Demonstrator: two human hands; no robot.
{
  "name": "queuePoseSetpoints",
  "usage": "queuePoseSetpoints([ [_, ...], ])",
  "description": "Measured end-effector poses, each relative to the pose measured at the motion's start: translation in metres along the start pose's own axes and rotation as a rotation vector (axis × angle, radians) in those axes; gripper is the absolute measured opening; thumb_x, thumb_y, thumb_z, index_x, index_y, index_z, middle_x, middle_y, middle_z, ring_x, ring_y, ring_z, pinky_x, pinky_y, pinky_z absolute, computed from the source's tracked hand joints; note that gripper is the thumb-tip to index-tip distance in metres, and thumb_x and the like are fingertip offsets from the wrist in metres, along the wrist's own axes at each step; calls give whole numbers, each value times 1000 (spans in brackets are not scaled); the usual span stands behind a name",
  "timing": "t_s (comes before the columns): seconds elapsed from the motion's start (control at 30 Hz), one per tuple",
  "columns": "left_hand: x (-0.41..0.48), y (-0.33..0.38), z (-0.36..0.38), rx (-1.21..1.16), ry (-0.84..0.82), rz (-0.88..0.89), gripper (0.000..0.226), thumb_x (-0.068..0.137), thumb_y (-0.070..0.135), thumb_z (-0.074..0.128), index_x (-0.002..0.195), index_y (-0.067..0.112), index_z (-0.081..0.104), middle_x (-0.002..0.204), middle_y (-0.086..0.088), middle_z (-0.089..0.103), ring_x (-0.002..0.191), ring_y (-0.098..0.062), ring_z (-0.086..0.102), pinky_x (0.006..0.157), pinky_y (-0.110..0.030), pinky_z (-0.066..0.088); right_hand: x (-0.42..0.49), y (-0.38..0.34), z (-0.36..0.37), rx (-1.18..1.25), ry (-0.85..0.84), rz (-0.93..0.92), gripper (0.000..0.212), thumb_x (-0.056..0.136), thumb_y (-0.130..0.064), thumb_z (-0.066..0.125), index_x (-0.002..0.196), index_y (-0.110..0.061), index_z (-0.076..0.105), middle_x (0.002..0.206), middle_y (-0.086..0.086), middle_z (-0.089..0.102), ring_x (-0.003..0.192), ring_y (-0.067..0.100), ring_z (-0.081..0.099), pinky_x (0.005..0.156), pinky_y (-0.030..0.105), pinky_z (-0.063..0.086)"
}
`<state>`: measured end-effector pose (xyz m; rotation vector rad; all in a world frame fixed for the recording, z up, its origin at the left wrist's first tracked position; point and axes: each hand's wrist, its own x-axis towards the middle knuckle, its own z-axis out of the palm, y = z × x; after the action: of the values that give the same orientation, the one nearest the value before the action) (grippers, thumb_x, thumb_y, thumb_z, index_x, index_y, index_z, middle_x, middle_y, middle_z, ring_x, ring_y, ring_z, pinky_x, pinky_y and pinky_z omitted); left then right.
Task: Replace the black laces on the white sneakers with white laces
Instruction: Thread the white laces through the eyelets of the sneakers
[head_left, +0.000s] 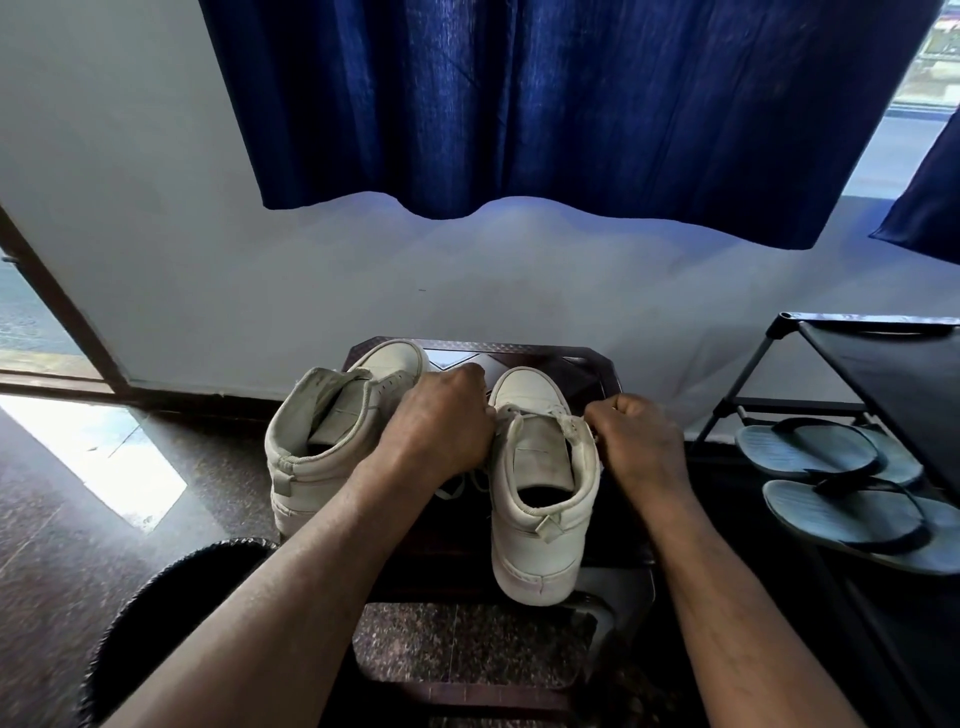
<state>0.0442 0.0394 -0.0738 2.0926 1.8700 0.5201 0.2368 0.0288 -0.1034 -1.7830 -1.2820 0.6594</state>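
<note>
A room in a home, near a doorway (57, 312). A dark blue curtain (545, 104) hangs against a pale wall (156, 208), a black shoe rack (872, 353) holds a pair of grey flip-flops (831, 457), and the floor (67, 545) is polished speckled stone.

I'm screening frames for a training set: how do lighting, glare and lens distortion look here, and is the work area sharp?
Head view: daylight glares off the polished dark floor at left and blows out the window upper right; the wide lens bows the blue fabric curtain; the white high-top sneakers, left hand and right hand, gripping the white lace, are sharp but dim.
</note>
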Motion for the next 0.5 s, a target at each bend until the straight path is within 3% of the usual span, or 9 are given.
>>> queuePoseSetpoints([
  [0.13, 2, -6, 5, -59, -17, -14, 9, 87, 12, 54, 84, 19, 58, 94, -2, 72, 93, -32, 63, 76, -38, 50, 1, 1, -11, 404, -107, 87, 16, 91, -3, 64, 77, -6, 72, 61, 4, 59, 45, 6, 48, 41, 18, 39],
  [0.23, 4, -11, 7, -189, -2, -74, 14, 88, 16, 59, 82, 24, 68, 82, 10, 73, 86, -16, 69, 71, -31, 50, 4, 3, -23, 477, -8, 12, 12, 91, -4, 67, 82, -8, 73, 64, 3, 62, 48, 1, 49, 47, 14, 39],
  [0.4, 5, 5, 2, -429, 122, -62, 11, 91, 36, 72, 84, 26, 72, 76, 8, 72, 72, -5, 64, 66, -24, 47, 7, 2, -21, 328, 107, -130, 6, 82, -27, 77, 78, -23, 76, 70, -4, 73, 62, 9, 61, 64, 34, 52],
  [0.5, 6, 13, 3, -527, 111, -8, 12, 92, 37, 73, 86, 27, 75, 76, 8, 70, 63, -7, 59, 68, -29, 52, 5, -2, -26, 474, 59, -91, 16, 88, -12, 73, 75, -20, 76, 65, -3, 68, 55, 9, 54, 52, 20, 44],
])
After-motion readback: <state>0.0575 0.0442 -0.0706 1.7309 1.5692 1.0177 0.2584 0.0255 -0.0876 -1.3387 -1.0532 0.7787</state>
